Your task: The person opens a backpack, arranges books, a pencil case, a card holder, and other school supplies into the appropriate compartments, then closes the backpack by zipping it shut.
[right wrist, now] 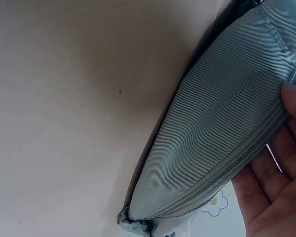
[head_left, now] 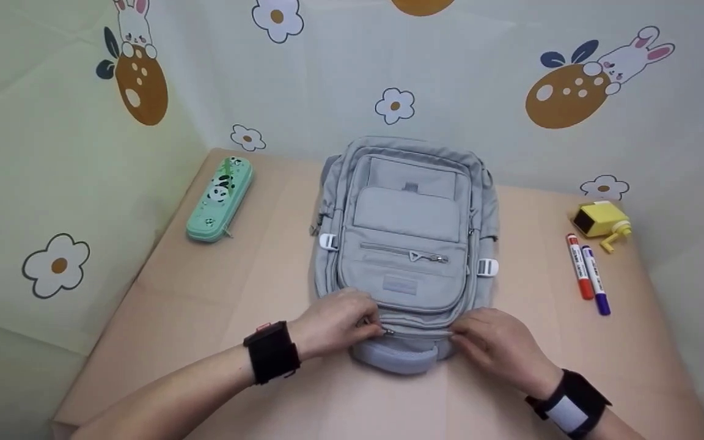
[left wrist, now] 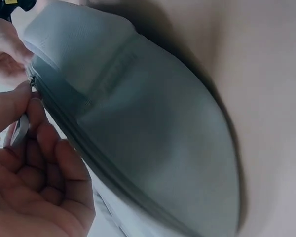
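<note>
A grey backpack (head_left: 410,214) lies front side up in the head view, its padded top handle (head_left: 398,357) toward the person. My left hand (head_left: 338,321) pinches a metal zipper pull (left wrist: 20,129) between thumb and forefinger, on the zipper along the bag's handle end. The slider (left wrist: 33,80) shows just beyond the fingertips in the left wrist view. On the other side of the handle, my right hand (head_left: 502,348) pinches the fabric edge along the same zipper. Its thumb presses on the zipper seam (right wrist: 246,153) in the right wrist view, with the fingers beneath.
On the left of the table (head_left: 254,281) lies a mint panda pencil case (head_left: 220,198). Over on the right are a yellow crank pencil sharpener (head_left: 601,219), a red marker (head_left: 579,266) and a blue marker (head_left: 596,281). A patterned cloth (head_left: 340,79) hangs around the table.
</note>
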The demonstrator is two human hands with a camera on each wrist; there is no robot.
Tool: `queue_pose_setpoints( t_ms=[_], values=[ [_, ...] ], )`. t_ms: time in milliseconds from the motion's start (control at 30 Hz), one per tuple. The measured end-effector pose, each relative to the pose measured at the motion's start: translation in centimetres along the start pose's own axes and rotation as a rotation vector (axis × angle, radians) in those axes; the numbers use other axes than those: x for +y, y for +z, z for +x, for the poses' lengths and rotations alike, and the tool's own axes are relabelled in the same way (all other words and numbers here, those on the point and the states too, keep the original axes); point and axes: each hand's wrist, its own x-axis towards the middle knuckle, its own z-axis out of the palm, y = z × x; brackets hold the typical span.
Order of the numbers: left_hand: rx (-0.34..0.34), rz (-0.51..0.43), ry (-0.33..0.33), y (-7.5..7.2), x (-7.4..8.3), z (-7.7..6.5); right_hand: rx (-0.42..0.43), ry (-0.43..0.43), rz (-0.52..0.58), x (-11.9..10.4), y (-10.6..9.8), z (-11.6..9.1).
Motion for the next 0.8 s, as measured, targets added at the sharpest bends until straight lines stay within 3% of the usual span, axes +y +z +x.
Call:
queue_pose_setpoints(
  t_ms=[300,800],
  values=[
    [0.063,0.042,-0.041,-1.0,-2.0,-1.8,-0.008,0.013,0.002,0.0,-0.3,0.0],
    [0.076,0.008,-0.064,-0.9,-2.2,-2.3,-0.013,-0.012,-0.023,-0.5,-0.3,0.5]
  ],
)
